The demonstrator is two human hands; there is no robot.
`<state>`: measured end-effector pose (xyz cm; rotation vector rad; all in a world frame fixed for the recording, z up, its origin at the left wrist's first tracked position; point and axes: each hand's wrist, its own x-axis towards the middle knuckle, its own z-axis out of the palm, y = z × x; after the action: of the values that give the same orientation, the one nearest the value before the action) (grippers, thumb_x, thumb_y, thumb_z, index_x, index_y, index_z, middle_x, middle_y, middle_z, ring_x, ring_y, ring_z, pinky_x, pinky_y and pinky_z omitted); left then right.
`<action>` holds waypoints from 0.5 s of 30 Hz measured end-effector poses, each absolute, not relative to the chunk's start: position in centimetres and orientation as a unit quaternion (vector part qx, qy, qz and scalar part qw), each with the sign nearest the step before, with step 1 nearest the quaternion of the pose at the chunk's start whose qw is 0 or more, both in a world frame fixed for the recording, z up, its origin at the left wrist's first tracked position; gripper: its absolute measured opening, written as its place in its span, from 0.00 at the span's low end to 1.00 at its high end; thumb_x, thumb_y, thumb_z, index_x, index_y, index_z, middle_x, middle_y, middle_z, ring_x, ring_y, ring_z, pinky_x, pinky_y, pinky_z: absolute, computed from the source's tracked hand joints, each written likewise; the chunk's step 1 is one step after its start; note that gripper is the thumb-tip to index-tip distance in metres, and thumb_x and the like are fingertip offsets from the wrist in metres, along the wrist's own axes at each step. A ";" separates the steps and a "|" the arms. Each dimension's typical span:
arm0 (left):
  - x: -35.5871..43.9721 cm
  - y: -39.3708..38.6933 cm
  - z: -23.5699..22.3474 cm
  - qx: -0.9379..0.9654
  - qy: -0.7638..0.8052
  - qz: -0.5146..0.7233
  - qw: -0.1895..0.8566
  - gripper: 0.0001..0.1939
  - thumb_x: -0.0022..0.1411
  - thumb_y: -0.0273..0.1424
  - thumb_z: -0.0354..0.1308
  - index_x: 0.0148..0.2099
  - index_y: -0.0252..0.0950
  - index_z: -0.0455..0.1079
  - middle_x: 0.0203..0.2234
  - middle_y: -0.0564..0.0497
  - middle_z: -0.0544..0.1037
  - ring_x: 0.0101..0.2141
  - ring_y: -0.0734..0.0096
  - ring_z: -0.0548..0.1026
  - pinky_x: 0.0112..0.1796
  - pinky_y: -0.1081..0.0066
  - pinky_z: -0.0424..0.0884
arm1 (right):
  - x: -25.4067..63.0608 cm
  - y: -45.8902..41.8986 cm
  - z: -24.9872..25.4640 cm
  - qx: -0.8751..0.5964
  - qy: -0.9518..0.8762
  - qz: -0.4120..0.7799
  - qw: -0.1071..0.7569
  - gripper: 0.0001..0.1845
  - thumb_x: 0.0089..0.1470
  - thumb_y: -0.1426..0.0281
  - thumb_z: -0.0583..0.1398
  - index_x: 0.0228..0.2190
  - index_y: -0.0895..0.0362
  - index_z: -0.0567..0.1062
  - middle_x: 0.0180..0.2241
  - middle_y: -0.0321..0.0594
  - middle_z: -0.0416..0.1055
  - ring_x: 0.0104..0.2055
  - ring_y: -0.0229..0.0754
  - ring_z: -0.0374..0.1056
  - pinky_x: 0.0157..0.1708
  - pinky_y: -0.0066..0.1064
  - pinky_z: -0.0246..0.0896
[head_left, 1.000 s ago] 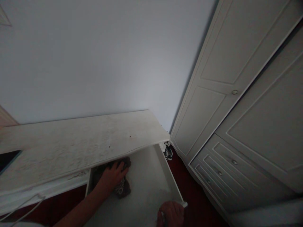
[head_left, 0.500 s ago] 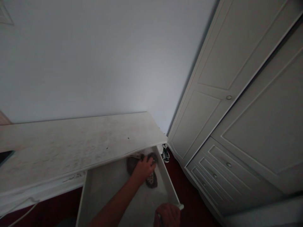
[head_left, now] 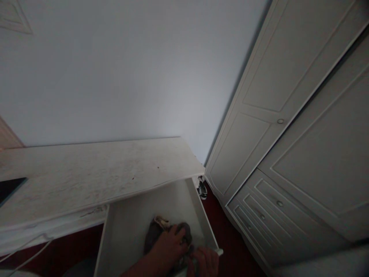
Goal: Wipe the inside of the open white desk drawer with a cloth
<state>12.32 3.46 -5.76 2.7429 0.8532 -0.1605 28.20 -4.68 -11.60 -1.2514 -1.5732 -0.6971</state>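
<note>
A white drawer (head_left: 201,215) stands pulled out from under a white desk top (head_left: 92,177). Inside it my left hand (head_left: 168,246) presses down on a dark crumpled cloth (head_left: 157,231) near the drawer's front right, fingers curled over it. My right hand (head_left: 206,261) sits at the drawer's front right corner, closed around the front edge. Both hands almost touch at the bottom of the view.
A white wardrobe (head_left: 288,134) with panelled doors and low drawers stands to the right. A pair of shoes (head_left: 202,189) lies on the dark red floor between desk and wardrobe. A dark flat object (head_left: 10,187) lies at the desk's left edge. A cable (head_left: 25,250) hangs below.
My left hand has dragged the cloth from the drawer's back right corner toward the front, close to my right hand. The right hand has stayed on the drawer's front.
</note>
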 end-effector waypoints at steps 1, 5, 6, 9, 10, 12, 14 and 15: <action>11.3 3.2 -6.0 0.935 0.318 -0.067 0.142 0.17 0.73 0.34 0.52 0.59 0.47 0.75 0.65 0.42 0.71 0.61 0.43 0.69 0.46 0.53 0.79 | 28.2 -4.6 -11.6 -0.512 -0.645 -0.291 0.487 0.06 0.62 0.70 0.58 0.32 0.52 0.74 0.30 0.39 0.73 0.31 0.44 0.68 0.37 0.38 0.58; 6.4 2.1 -7.2 0.897 0.396 -0.105 0.164 0.23 0.69 0.26 0.51 0.58 0.50 0.76 0.68 0.44 0.68 0.64 0.42 0.68 0.50 0.45 0.77 | 28.1 -4.5 -11.4 -0.510 -0.636 -0.297 0.497 0.08 0.63 0.70 0.58 0.30 0.52 0.74 0.29 0.38 0.71 0.30 0.44 0.67 0.37 0.38 0.57; 5.2 1.7 -7.5 0.890 0.412 -0.115 0.161 0.25 0.68 0.23 0.49 0.59 0.51 0.76 0.69 0.45 0.67 0.65 0.41 0.67 0.52 0.43 0.76 | 28.1 -4.5 -11.3 -0.511 -0.639 -0.292 0.495 0.08 0.63 0.70 0.58 0.30 0.52 0.74 0.29 0.38 0.72 0.30 0.44 0.67 0.37 0.38 0.57; 1.8 0.8 -7.6 0.866 0.463 -0.134 0.130 0.34 0.63 0.16 0.46 0.61 0.54 0.74 0.70 0.47 0.67 0.68 0.42 0.65 0.58 0.36 0.70 | 28.3 -4.7 -11.0 -0.508 -0.653 -0.283 0.486 0.08 0.63 0.71 0.58 0.31 0.52 0.74 0.30 0.38 0.72 0.30 0.44 0.68 0.37 0.38 0.57; 1.0 0.7 -7.3 0.857 0.484 -0.138 0.116 0.37 0.62 0.15 0.46 0.63 0.55 0.73 0.70 0.47 0.66 0.68 0.43 0.64 0.59 0.35 0.69 | 28.4 -4.8 -10.9 -0.505 -0.656 -0.281 0.485 0.08 0.63 0.71 0.58 0.31 0.52 0.74 0.30 0.38 0.72 0.30 0.44 0.69 0.37 0.38 0.58; 0.0 1.0 -6.2 0.835 0.523 -0.144 0.092 0.41 0.60 0.13 0.44 0.66 0.56 0.69 0.71 0.45 0.66 0.69 0.43 0.64 0.58 0.36 0.69 | 28.6 -4.8 -10.8 -0.499 -0.665 -0.278 0.481 0.07 0.63 0.71 0.58 0.31 0.53 0.75 0.30 0.38 0.73 0.30 0.44 0.69 0.36 0.38 0.58; -0.4 2.0 -4.8 0.819 0.548 -0.150 0.083 0.42 0.60 0.12 0.43 0.68 0.54 0.67 0.71 0.43 0.65 0.68 0.43 0.65 0.56 0.41 0.73 | 28.7 -4.8 -10.8 -0.499 -0.667 -0.276 0.480 0.07 0.63 0.72 0.58 0.31 0.52 0.74 0.30 0.38 0.73 0.30 0.44 0.69 0.36 0.38 0.59; -0.3 2.7 -4.0 0.816 0.552 -0.149 0.083 0.42 0.61 0.12 0.43 0.69 0.53 0.67 0.71 0.43 0.64 0.67 0.44 0.66 0.55 0.43 0.75 | 28.7 -4.8 -10.8 -0.500 -0.665 -0.276 0.481 0.07 0.62 0.72 0.58 0.31 0.52 0.74 0.29 0.38 0.73 0.30 0.44 0.69 0.36 0.38 0.59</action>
<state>-0.35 2.74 -4.03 2.4377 1.6484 -0.4456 28.66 -4.83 -10.78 -1.2201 -1.6211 -0.6729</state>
